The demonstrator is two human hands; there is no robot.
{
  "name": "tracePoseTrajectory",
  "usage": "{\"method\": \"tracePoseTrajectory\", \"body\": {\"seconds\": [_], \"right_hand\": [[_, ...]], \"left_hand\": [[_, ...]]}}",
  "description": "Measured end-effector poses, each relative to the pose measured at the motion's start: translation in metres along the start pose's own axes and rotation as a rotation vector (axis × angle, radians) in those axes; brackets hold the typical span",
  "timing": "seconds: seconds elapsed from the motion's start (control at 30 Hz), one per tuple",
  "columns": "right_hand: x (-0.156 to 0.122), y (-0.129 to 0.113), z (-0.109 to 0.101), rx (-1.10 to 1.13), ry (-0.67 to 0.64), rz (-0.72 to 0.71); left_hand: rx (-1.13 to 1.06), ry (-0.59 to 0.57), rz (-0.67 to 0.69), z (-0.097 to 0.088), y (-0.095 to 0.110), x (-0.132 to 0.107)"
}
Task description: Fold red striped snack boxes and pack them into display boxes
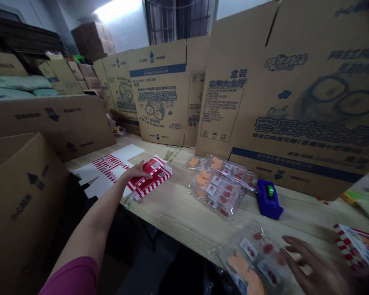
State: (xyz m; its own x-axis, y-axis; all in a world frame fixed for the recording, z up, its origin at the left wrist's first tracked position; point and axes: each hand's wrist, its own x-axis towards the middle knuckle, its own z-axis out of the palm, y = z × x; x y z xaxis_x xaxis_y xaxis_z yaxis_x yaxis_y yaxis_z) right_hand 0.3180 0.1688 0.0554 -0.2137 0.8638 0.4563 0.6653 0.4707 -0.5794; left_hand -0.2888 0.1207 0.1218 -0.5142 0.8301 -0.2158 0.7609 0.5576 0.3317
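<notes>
My left hand (136, 173) lies over a flat red and white striped carton (155, 167), fingers stretched and apart on its red panel. Beside it, white and red striped carton blanks (106, 168) lie unfolded on the table. At the lower right, my right hand (310, 262) is slightly blurred, its fingers apart at the edge of a clear plastic packet (252, 254). That packet contains orange pieces, small red pieces and white printed sachets. More such packets (218, 190) are piled mid-table.
A blue tape dispenser (269, 200) with green tape stands right of the packet pile. Large cardboard boxes (162, 94) line the table's back. An open carton (18, 184) stands at the left. A filled striped box (358, 250) sits at the right edge of the wooden table (169, 207).
</notes>
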Motion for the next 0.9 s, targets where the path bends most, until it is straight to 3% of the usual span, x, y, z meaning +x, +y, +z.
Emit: {"method": "tracePoseTrajectory", "body": {"seconds": [0.1,0.17,0.27,0.37,0.47,0.57,0.67,0.77,0.9], "right_hand": [[0.013,-0.055,0.036,0.432,-0.283,0.159],[0.02,-0.101,0.066,0.741,-0.446,0.243],[0.021,-0.159,0.104,1.101,-0.576,0.303],[0.009,-0.185,0.111,1.279,-0.606,0.249],[-0.011,-0.176,0.088,1.265,-0.556,0.276],[-0.029,-0.149,0.058,1.162,-0.535,0.329],[-0.041,-0.123,0.037,1.006,-0.524,0.296],[-0.049,-0.108,0.029,0.904,-0.5,0.311],[-0.057,-0.095,0.026,0.933,-0.446,0.408]], "left_hand": [[-0.049,0.093,0.09,-0.011,0.025,-0.043],[-0.127,0.171,0.188,0.0,0.053,-0.083],[-0.288,0.227,0.34,0.04,0.098,-0.15],[-0.439,0.22,0.39,0.083,0.128,-0.203],[-0.71,0.116,0.363,0.108,0.138,-0.23],[-1.036,-0.114,0.366,0.123,0.142,-0.24],[-1.27,-0.286,0.264,0.143,0.15,-0.247],[-1.387,-0.305,0.171,0.165,0.159,-0.257],[-1.362,-0.336,0.216,0.188,0.156,-0.27]]}}
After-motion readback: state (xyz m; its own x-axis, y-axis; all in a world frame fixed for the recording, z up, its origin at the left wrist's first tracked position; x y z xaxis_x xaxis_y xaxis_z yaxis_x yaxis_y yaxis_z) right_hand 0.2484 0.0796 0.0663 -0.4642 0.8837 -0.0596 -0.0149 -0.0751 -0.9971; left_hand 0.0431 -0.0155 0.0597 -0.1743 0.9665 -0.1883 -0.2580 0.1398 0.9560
